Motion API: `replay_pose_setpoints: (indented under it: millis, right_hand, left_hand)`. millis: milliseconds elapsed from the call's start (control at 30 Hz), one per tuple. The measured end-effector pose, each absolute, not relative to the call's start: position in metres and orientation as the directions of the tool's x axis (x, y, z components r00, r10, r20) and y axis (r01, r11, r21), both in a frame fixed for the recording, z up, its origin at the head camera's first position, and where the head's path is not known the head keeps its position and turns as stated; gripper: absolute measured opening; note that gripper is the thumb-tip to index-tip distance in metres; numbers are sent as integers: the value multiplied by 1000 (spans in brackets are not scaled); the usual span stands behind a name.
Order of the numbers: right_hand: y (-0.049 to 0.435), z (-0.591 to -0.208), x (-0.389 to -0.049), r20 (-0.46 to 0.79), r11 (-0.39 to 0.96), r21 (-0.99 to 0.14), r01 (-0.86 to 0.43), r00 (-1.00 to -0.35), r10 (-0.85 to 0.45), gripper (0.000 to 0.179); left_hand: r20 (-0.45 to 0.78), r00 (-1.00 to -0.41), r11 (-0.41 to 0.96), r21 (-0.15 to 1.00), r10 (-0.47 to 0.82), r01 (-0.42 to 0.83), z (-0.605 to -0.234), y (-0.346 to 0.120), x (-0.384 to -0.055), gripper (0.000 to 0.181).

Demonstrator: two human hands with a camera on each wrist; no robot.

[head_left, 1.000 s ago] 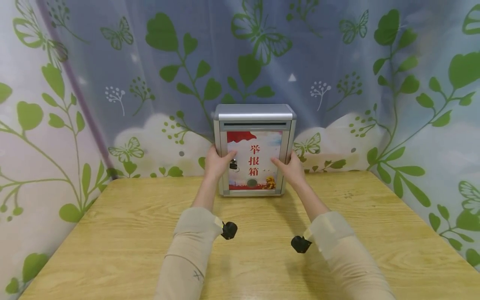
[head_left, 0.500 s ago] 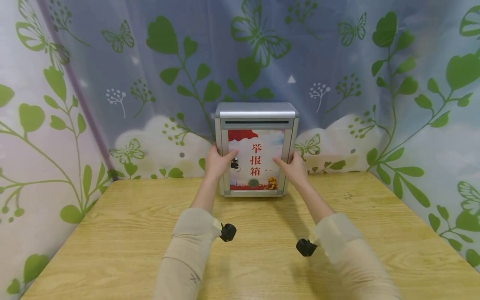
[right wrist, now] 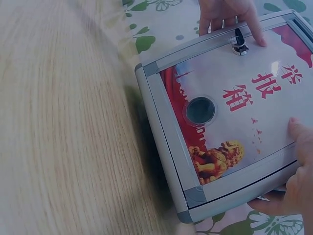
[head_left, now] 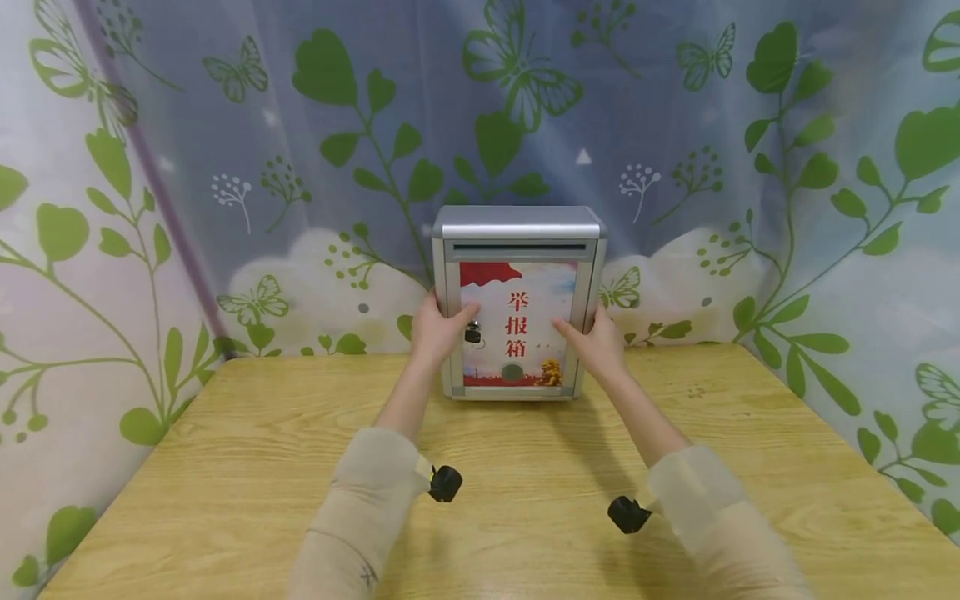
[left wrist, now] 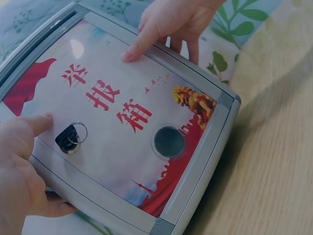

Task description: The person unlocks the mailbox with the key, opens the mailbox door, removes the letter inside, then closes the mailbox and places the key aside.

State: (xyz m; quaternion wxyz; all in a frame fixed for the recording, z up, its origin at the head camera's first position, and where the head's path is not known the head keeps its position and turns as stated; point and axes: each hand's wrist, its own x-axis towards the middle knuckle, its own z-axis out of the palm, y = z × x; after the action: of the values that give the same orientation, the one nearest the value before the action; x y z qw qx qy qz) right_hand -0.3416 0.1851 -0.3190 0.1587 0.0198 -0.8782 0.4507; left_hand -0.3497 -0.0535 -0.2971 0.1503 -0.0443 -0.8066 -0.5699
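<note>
L hand (head_left: 437, 331) grips one side of the silver box (head_left: 497, 333), R hand (head_left: 602, 343) the other! Black key (left wrist: 66, 138) up front (nr L hand).

Light in the head view is moderate and fairly even; a bright sheen along the top of the metal box (head_left: 517, 279) suggests a source overhead. A soft-edged shadow crosses the wooden table (head_left: 517, 475) at 5 o'clock from the box. The 2 wrist views look dimmer, bluish and hazy, fine detail softened. Glare spots the box's front panel (left wrist: 108, 115), at 10 o'clock in the left wrist view, 2 o'clock in the right.
</note>
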Motion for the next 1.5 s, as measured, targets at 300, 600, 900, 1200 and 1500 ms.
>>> replay_pose_setpoints:
  millis: [300, 600, 900, 1200, 1500]
  right_hand:
    - [183, -319, -330, 328, 575, -789, -215, -940, 99, 73]
    - [184, -312, -316, 314, 548, -810, -207, -943, 108, 74]
    - [189, -310, -300, 305, 524, -825, -212, -947, 98, 78]
    - [194, -314, -289, 304, 558, -805, -201, -948, 98, 77]
    - [195, -321, -283, 277, 507, -840, -190, -956, 100, 75]
  left_hand:
    - [275, -954, 359, 908, -120, 217, -295, -54, -333, 64]
    - [284, -952, 361, 905, -116, 226, -287, -55, -318, 65]
    - [315, -943, 371, 893, -112, 254, -290, -52, -306, 67]
    - [308, -945, 366, 896, -106, 251, -295, -45, -296, 72]
    - [299, -950, 347, 904, -93, 250, -300, -42, -290, 77]
